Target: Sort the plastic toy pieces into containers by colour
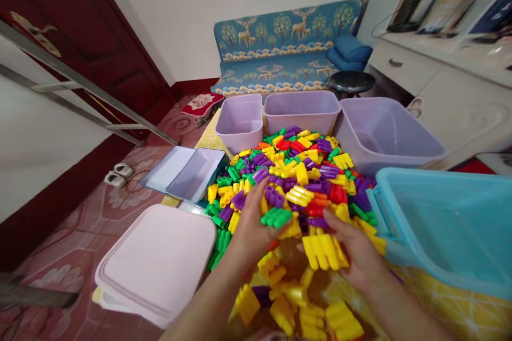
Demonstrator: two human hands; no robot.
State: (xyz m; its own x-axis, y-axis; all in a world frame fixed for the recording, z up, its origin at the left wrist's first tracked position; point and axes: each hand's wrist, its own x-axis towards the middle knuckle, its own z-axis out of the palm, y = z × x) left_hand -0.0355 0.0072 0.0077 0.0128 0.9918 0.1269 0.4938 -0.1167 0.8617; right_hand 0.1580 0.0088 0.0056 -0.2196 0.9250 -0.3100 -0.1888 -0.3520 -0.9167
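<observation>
Yellow cloth (452, 306) seemingly underlies lilac bins (300, 122), turquoise tub (472, 218) and heaped blocks (302, 173).

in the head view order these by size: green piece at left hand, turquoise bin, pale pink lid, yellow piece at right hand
Turquoise bin, cut off by the frame
Pale pink lid
Yellow piece
Green piece

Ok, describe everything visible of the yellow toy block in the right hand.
The yellow toy block is a row of parallel, tube-like ribs joined side by side, smooth and apparently plastic. The right hand holds it at the near side of the multicoloured block pile, ribs running roughly up and down the picture. Its underside is hidden.
</observation>
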